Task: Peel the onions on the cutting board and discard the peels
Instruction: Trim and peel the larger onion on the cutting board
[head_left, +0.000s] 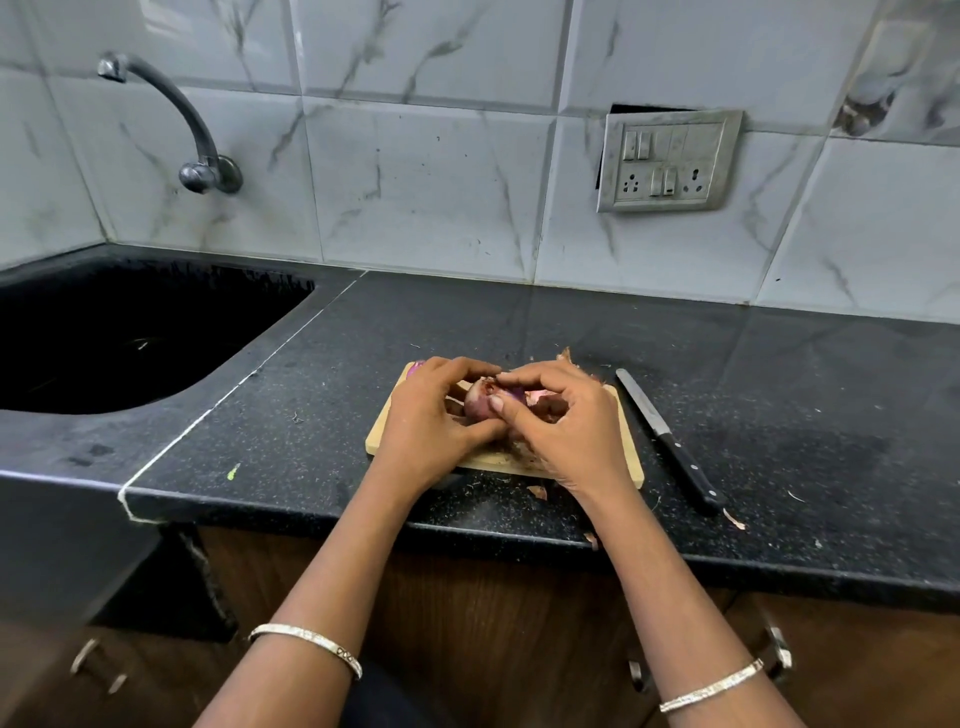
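Observation:
A red onion (480, 401) is held just above the wooden cutting board (382, 434) between both hands. My left hand (434, 421) grips it from the left with curled fingers. My right hand (563, 423) holds it from the right, thumb and fingers pinching the skin at its top. A second purple onion (415, 368) peeks out at the board's far left corner behind my left hand. Loose brown peels (563, 356) lie at the board's far edge, and more peels (537, 491) lie on the counter in front of it.
A black-handled knife (670, 441) lies on the black counter just right of the board. A dark sink (130, 332) with a wall tap (182, 119) is at the left. A switch plate (670, 161) sits on the tiled wall. Peel scraps (733, 518) lie near the counter's front edge.

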